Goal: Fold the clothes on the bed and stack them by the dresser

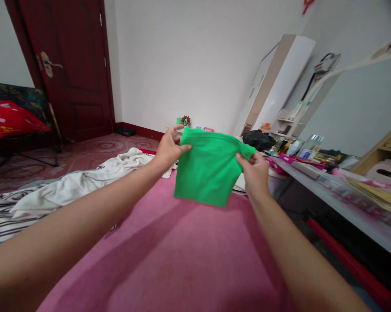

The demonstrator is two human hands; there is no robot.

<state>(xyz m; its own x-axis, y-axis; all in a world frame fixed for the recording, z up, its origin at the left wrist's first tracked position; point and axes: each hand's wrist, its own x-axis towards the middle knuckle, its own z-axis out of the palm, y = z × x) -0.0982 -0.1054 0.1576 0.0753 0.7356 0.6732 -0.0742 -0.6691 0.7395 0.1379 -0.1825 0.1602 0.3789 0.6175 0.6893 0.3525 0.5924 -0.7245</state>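
Observation:
A bright green cloth (208, 169), roughly square and seemingly folded, hangs above the pink bed surface (182, 251). I cannot make out whether it is a garment. My left hand (170, 149) pinches its upper left corner between thumb and fingers. At the upper right corner my right hand (255, 171) grips a bunched part of it, thumb in front. The top edge is stretched between the hands, and the lower edge hangs free, slightly blurred.
White crumpled cloth (117, 173) and a striped cloth (3, 212) lie to the left. On the right, a dressing table (345, 203) holds bottles (312, 145) and boxes beneath a mirror. A red bag (15, 119) rests on a chair near the dark red door (65, 56).

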